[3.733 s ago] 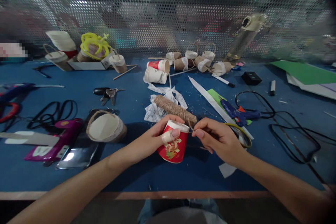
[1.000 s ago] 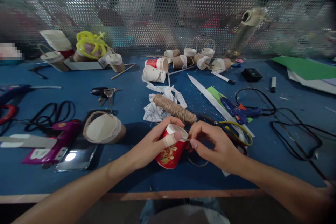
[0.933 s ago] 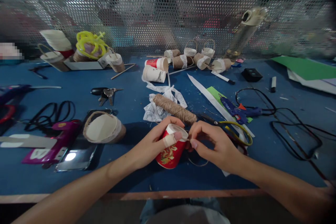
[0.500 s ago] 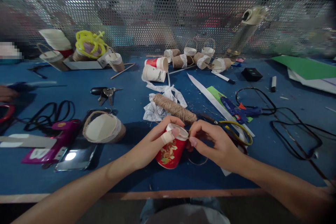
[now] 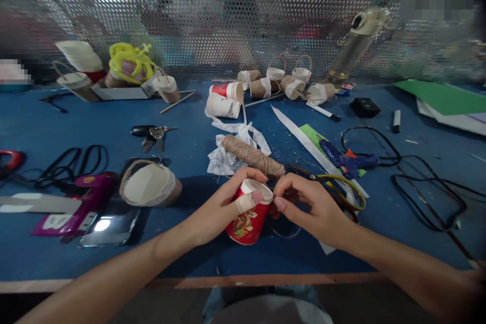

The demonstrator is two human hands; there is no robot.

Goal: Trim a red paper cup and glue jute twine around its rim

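Note:
My left hand (image 5: pixel 224 207), a bandage round its thumb, is closed round a red paper cup (image 5: pixel 248 220) with a gold dragon print and white rim. The cup leans slightly, its mouth up. Against the cup's right side, just under the rim, my right hand (image 5: pixel 307 207) pinches thin twine (image 5: pixel 286 236), which loops below the fingers; the fingertips partly hide it. Right behind both hands lies a roll of brown twine (image 5: pixel 252 156), resting on white lace ribbon (image 5: pixel 224 159). Yellow-handled scissors (image 5: pixel 357 193) are beside my right hand, partly covered.
To the left are a twine-handled cup (image 5: pixel 150 186), a phone (image 5: pixel 110 228), a purple glue gun (image 5: pixel 89 197) and keys (image 5: pixel 155 136). A blue glue gun (image 5: pixel 341 158) with a black cable lies right. Small wrapped cups (image 5: pixel 261 88) and a bottle (image 5: pixel 351 48) stand before the mesh screen (image 5: pixel 228 20).
Another person's hand, holding a tool at the left edge, has left the view. My hands and the red cup have hardly moved.

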